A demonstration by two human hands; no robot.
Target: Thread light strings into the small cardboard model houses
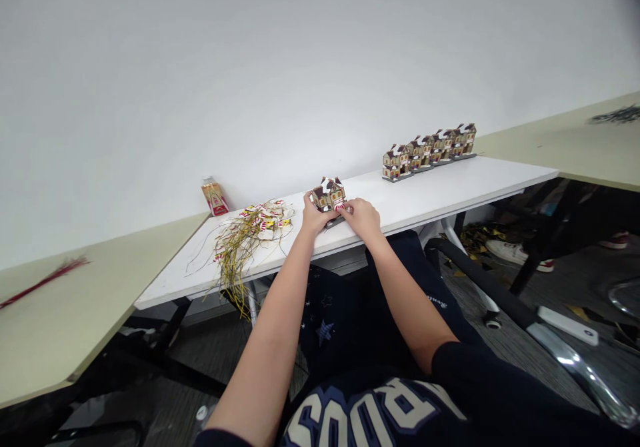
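A small model house (pixel 327 193) with snow-like white patches on its dark roof stands upright at the front of the white table (pixel 370 217). Around its left side my left hand (pixel 313 216) is closed, with the thumb along its lower front. My right hand (pixel 363 216) is at the lower right corner, its fingertips pinched at a small red-and-white striped piece (pixel 339 205) against the house front. To the left lies a tangled pile of yellow and dark strands (pixel 235 247) with small red, white and yellow pieces (pixel 265 220).
Several similar model houses (pixel 420 152) stand in a row at the back right. A red and tan box (pixel 215 197) is at the back left by the wall. Red strands (pixel 47 279) lie on the left table, dark strands (pixel 617 115) on the right one.
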